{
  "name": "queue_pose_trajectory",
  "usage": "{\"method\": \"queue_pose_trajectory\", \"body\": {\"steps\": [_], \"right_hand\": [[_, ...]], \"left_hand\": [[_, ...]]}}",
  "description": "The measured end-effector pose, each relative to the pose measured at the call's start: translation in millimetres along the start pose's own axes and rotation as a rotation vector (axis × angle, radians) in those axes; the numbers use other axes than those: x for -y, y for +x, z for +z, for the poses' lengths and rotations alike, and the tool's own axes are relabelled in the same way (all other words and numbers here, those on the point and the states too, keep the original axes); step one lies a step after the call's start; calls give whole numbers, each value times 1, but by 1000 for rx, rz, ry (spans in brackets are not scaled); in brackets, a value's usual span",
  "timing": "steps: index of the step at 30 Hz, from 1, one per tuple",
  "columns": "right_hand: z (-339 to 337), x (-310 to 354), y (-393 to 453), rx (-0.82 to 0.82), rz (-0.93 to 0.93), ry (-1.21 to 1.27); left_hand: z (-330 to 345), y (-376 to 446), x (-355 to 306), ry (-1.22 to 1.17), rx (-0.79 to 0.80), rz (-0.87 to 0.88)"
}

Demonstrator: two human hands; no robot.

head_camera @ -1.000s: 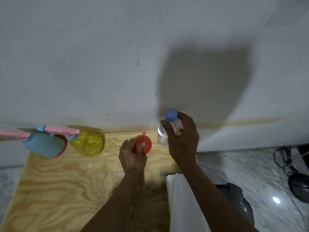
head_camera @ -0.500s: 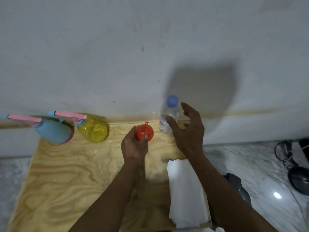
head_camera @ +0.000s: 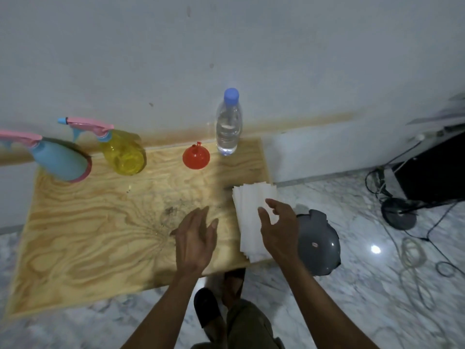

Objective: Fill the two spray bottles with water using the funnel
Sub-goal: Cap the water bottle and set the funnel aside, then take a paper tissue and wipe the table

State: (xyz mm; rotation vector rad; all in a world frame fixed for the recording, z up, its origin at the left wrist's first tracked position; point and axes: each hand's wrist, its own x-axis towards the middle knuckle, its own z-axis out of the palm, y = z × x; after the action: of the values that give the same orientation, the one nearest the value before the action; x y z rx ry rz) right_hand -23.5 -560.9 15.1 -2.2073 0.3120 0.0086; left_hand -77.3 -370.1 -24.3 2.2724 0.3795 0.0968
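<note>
A blue spray bottle (head_camera: 60, 159) and a yellow spray bottle (head_camera: 124, 153), both with pink trigger heads, stand at the back left of the wooden board (head_camera: 88, 227). A red funnel (head_camera: 196, 157) sits mouth down near the back middle. Beside it on the right stands a clear water bottle (head_camera: 228, 124) with a blue cap on. My left hand (head_camera: 195, 238) hovers over the board's front, fingers relaxed, holding nothing. My right hand (head_camera: 278, 229) hangs over the paper stack, fingers loosely spread, also holding nothing.
A stack of white paper sheets (head_camera: 251, 210) lies on the board's right edge. A grey round object (head_camera: 318, 245) sits on the marble floor to the right. Cables and a black stand base (head_camera: 398, 214) lie farther right. A wall rises behind the board.
Both hands have let go and pulled back toward me: the left off the funnel, the right away from the water bottle. The camera view has shifted back and up.
</note>
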Motion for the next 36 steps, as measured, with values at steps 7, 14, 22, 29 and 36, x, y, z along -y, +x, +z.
{"method": "queue_pose_trajectory", "body": {"steps": [7, 14, 22, 29, 36], "right_hand": [[19, -28, -14, 59, -64, -350], [30, -57, -15, 122, -61, -479], [31, -68, -11, 57, -133, -454], [30, -81, 2, 98, -163, -362], [26, -82, 6, 117, -193, -346]], "left_hand": [[8, -27, 16, 273, 61, 63], [16, -40, 40, 361, 154, 68], [26, -43, 43, 423, 126, 32], [33, -49, 41, 417, 57, 25], [35, -50, 43, 410, 41, 27]]}}
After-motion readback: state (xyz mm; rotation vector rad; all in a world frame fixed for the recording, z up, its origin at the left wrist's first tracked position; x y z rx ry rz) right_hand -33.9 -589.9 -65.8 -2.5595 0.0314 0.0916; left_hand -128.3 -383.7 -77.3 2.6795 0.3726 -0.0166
